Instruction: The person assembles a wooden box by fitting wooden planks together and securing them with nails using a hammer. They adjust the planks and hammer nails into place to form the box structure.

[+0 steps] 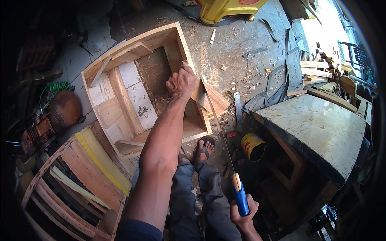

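Note:
My left hand (181, 81) is closed in a fist at the right-hand rail of a large wooden frame (183, 44), gripping a wooden board (216, 101); a bit of wood pokes out above the fingers. The board slants across that rail and sticks out past it to the right. In my right hand (246, 211), low on the right, is a handsaw (241, 197) with a blue and wood-coloured handle. Its long thin blade runs up and away from me and lies across the board. Whether the teeth have cut into the wood cannot be made out.
Slatted wooden furniture (92, 164) with a yellow strip stands left. Beyond it sits an air compressor (64, 108). To the right are a worn-topped table (313, 124), a yellow tin (253, 146) and scrap wood (317, 70). A yellow stool (225, 10) is at the far side; shavings litter the floor.

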Available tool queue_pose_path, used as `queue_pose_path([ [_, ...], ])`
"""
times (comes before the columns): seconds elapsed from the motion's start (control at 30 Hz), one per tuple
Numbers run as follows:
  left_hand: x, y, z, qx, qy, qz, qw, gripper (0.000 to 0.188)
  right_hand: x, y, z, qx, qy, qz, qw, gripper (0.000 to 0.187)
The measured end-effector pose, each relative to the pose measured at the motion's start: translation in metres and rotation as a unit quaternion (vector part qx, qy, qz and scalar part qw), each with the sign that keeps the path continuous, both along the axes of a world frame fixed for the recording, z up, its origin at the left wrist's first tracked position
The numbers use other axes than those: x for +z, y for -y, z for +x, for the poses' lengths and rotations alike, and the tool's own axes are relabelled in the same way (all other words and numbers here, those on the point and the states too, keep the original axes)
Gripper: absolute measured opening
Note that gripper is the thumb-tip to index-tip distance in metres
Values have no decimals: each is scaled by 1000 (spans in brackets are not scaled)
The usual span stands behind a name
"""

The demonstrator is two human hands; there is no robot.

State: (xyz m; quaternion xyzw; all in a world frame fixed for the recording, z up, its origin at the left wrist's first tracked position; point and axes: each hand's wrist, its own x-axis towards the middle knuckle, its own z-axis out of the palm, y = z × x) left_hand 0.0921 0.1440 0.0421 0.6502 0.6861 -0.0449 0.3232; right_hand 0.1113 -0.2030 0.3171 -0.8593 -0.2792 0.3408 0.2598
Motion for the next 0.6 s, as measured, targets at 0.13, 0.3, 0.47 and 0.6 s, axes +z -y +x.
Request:
queue_pose_path([
  [0.13,0,3,9,-20,-16,5,1000,66,-77,-85,16,-38,-1,45,998,12],
  [0.3,-3,8,9,-17,-16,1,1000,63,-112,-124,21,-54,-44,47,996,13],
  [0.47,-2,0,-2,-20,-23,-15,999,64,-8,-23,0,-5,-8,22,1000,9],
  [0.6,-8,0,12,-35,-21,32,999,64,-121,-131,27,-42,-6,50,998,11],
])
